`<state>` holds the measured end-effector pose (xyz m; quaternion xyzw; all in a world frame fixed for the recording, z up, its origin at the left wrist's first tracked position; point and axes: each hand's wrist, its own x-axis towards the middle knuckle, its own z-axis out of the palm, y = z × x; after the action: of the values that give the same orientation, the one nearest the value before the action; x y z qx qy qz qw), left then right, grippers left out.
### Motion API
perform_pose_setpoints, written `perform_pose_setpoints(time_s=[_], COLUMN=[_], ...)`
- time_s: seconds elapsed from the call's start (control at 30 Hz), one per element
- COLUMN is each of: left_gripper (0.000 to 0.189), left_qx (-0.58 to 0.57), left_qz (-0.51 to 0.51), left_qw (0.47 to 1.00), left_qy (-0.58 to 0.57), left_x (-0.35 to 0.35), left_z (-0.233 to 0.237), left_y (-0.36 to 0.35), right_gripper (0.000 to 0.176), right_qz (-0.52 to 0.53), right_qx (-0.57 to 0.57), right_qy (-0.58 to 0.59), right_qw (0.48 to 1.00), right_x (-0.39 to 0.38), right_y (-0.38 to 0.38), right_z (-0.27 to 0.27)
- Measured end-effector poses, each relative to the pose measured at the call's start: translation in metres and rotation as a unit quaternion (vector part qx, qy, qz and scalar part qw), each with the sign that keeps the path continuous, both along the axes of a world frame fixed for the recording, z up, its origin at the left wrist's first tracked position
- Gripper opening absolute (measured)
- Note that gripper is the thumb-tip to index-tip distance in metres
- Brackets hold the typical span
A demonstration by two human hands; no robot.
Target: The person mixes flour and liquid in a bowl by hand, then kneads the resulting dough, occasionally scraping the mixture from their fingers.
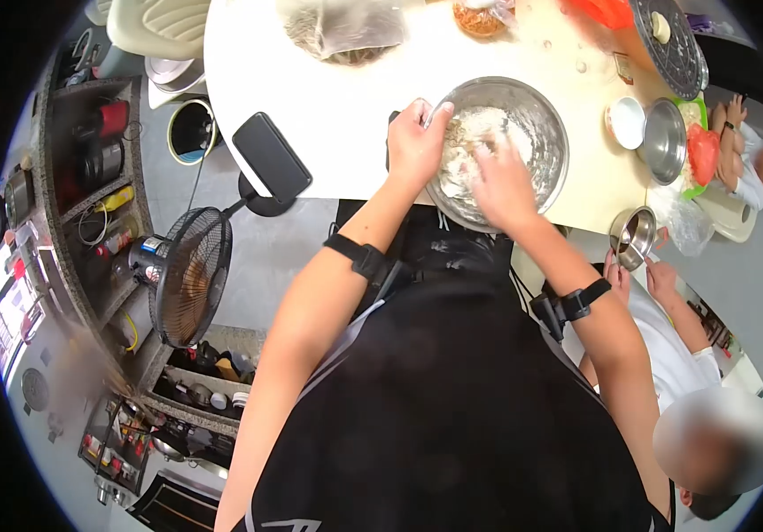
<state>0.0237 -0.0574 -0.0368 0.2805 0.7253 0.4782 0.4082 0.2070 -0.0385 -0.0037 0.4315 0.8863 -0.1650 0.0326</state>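
A wide metal mixing bowl (557,152) stands at the table's near edge with pale, floury dough (461,158) in it, lumpy and loose. My left hand (415,146) is closed on the bowl's left rim, thumb on the inner side. Inside the bowl, my right hand (504,184) reaches down into the flour, its fingers smeared by motion. White flour coats the bowl's inner wall around the dough.
The pale table (346,124) carries a black phone-like device (272,158), a covered bundle (346,31), a white bowl (625,122) and a metal bowl (665,142). At right a person holds a small metal pot (633,238); another person sits beyond. A fan (191,277) stands left.
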Motion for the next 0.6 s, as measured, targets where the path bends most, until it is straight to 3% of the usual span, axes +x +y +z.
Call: perform_pose_setpoints(time_s=[0.07, 0.1, 0.2, 0.33, 0.5, 0.6], left_gripper=[0.046, 0.044, 0.046, 0.042, 0.035, 0.034], left_qx=[-0.009, -0.014, -0.001, -0.01, 0.0, -0.085], left_qz=[-0.001, 0.001, 0.0, -0.037, -0.08, -0.246], left_qw=[1.0, 1.0, 1.0, 0.999, 0.994, 0.962], left_qy=[-0.006, -0.019, -0.023, 0.013, 0.068, 0.087], left_x=[0.001, 0.002, 0.0, -0.001, -0.007, -0.031], left_z=[0.01, 0.007, 0.014, 0.007, 0.021, 0.022], left_y=[0.002, 0.003, 0.007, 0.005, 0.001, -0.021], right_gripper=[0.039, 0.037, 0.033, 0.025, 0.032, 0.038], right_qz=[0.004, 0.011, 0.013, 0.042, 0.021, -0.004], right_qx=[0.013, 0.073, 0.082, 0.078, -0.09, -0.153], right_qy=[-0.03, -0.026, -0.037, 0.06, 0.053, 0.105], right_qw=[0.999, 0.997, 0.996, 0.994, 0.994, 0.983], right_x=[-0.012, -0.011, -0.034, -0.035, -0.041, -0.023], right_y=[-0.014, -0.018, 0.015, 0.053, 0.079, 0.094], right_z=[-0.007, -0.017, -0.04, -0.058, -0.028, 0.018])
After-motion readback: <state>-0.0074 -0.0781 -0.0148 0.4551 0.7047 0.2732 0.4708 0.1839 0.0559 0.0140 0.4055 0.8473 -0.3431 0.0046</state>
